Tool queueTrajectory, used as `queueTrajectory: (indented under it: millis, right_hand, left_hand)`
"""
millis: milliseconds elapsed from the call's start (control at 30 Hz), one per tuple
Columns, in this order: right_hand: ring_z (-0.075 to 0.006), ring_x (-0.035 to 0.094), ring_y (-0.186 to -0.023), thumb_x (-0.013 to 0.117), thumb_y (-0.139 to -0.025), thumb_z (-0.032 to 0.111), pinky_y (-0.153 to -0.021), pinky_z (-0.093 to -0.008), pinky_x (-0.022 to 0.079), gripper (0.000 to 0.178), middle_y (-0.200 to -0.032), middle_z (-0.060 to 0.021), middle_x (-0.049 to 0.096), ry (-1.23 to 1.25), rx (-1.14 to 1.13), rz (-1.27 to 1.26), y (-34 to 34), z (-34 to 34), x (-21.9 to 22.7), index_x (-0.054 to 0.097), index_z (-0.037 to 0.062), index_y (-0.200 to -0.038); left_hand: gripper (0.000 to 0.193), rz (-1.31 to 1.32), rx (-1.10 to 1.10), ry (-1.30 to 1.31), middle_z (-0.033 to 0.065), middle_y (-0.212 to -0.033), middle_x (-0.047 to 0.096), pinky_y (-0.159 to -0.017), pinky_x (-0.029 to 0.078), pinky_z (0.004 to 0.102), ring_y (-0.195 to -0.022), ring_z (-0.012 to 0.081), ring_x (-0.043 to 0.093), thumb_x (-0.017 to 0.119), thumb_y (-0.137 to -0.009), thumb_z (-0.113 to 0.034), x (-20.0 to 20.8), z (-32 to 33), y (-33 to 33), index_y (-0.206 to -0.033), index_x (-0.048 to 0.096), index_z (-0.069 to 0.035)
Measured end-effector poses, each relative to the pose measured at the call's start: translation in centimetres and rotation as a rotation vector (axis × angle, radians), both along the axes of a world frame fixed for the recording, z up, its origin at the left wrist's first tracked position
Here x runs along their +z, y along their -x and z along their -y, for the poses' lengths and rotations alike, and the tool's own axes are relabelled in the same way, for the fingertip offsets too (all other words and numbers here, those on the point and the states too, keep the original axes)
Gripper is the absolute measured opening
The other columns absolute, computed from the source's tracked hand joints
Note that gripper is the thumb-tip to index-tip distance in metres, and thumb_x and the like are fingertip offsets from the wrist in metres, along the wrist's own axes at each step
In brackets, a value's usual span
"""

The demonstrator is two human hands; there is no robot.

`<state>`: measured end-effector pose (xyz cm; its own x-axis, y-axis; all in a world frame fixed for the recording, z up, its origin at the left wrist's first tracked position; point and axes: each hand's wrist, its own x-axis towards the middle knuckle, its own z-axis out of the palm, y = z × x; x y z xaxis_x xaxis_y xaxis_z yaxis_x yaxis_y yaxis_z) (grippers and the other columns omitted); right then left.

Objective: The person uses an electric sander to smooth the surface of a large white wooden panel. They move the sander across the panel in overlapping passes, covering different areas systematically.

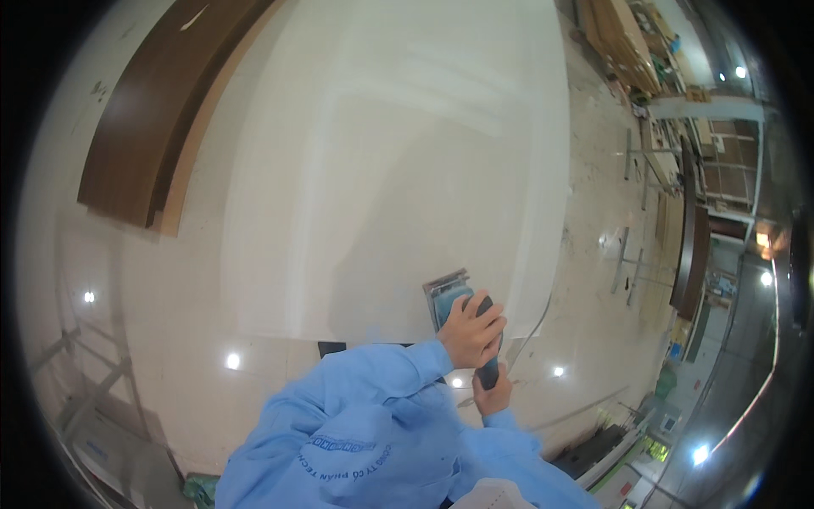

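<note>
A blue-green power sander with a flat rectangular pad rests at the near edge of a large pale panel, toward its right side. Fingers of my left hand are wrapped over the sander's body. Behind it, lower in the head view, my right hand grips the dark rear end of the handle. Both sleeves are light blue. The sander's underside is hidden against the panel. A thin power cord curves off to the right, past the panel's edge.
Brown wood panels lie stacked at the far left. Metal trestles and a dark brown board stand to the right. More boards are at the far right. A grey box sits at the lower left on shiny floor.
</note>
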<state>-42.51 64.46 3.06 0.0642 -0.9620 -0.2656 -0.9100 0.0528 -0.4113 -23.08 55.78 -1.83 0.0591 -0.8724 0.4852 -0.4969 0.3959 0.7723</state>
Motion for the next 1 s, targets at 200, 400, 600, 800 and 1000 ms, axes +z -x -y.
queueTrajectory:
  millis: [200, 400, 600, 800, 1000]
  right_hand:
    - [-0.0496, 0.07, -0.085, 0.073, -0.084, 0.019, -0.071, -0.0525, 0.057, 0.032, -0.088, -0.0265, 0.071, 0.259, -0.026, 0.038, -1.1, 17.4, -2.0, 0.06, 0.0035, -0.109]
    - [-0.0434, 0.072, -0.087, 0.08, -0.087, 0.036, -0.075, -0.0472, 0.056, 0.044, -0.091, -0.0239, 0.072, 0.313, -0.027, 0.118, -1.7, 37.0, -4.5, 0.062, 0.0022, -0.111]
    - [-0.0454, 0.072, -0.089, 0.077, -0.092, 0.029, -0.074, -0.0488, 0.058, 0.046, -0.098, -0.0251, 0.073, 0.087, -0.077, 0.291, 1.4, 20.4, -0.3, 0.059, 0.0021, -0.125]
    - [-0.0469, 0.072, -0.085, 0.077, -0.091, 0.027, -0.071, -0.0494, 0.057, 0.044, -0.091, -0.0264, 0.071, -0.021, -0.114, 0.1, 1.4, 20.3, -0.3, 0.056, 0.0011, -0.121]
    - [-0.0453, 0.07, -0.096, 0.076, -0.088, 0.041, -0.083, -0.0498, 0.055, 0.048, -0.097, -0.026, 0.073, 0.288, 0.185, 0.276, -5.0, 52.3, -3.4, 0.065, -0.0007, -0.109]
  left_hand:
    - [0.03, 0.125, -0.126, 0.02, 0.0146, -0.118, 0.065, -0.094, 0.045, 0.058, -0.12, 0.0449, 0.054, 0.067, -0.077, -0.019, -0.6, 19.7, 0.2, -0.104, 0.071, -0.009]
    - [0.024, 0.225, 0.011, 0.056, 0.0133, -0.116, 0.068, -0.098, 0.049, 0.0541, -0.122, 0.0416, 0.056, 0.057, -0.09, -0.022, 0.1, 39.4, -0.2, -0.104, 0.071, -0.011]
    - [0.04, 0.147, -0.106, 0.01, 0.0121, -0.131, 0.063, -0.102, 0.042, 0.0603, -0.133, 0.0432, 0.046, 0.073, -0.076, -0.027, 0.6, 21.8, 3.4, -0.111, 0.071, -0.008]
    - [0.04, 0.08, -0.185, -0.019, 0.0137, -0.124, 0.065, -0.106, 0.043, 0.0553, -0.125, 0.0454, 0.053, 0.07, -0.071, -0.018, 0.5, 23.4, 2.7, -0.111, 0.073, -0.009]
    - [0.035, 0.279, -0.057, -0.001, 0.0119, -0.13, 0.067, -0.105, 0.047, 0.0538, -0.125, 0.0378, 0.058, 0.058, -0.094, -0.036, -0.3, 51.4, -6.1, -0.118, 0.071, -0.013]
